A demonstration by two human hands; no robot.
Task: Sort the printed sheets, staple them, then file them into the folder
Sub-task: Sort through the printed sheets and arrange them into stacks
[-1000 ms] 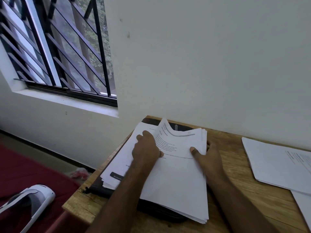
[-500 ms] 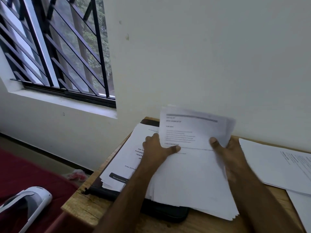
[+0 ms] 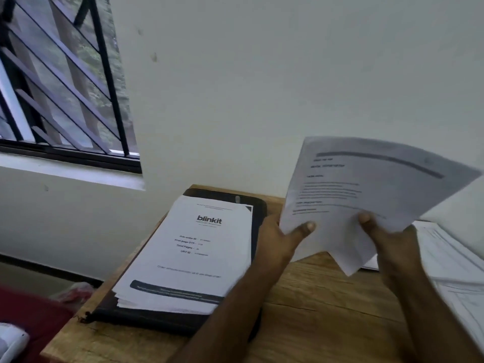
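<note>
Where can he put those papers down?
Bare wood lies between the black folder and the sheets on the right, under both hands. The folder is covered by the stack; the right side is crowded.

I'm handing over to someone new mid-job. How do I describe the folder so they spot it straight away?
Start at the wooden table below the barred window. At the table's left end lies the black zip folder, flat, with a stack of sheets on it whose top page reads "blinkit". It is the only dark thing there; everything else on the table is white paper.
</note>
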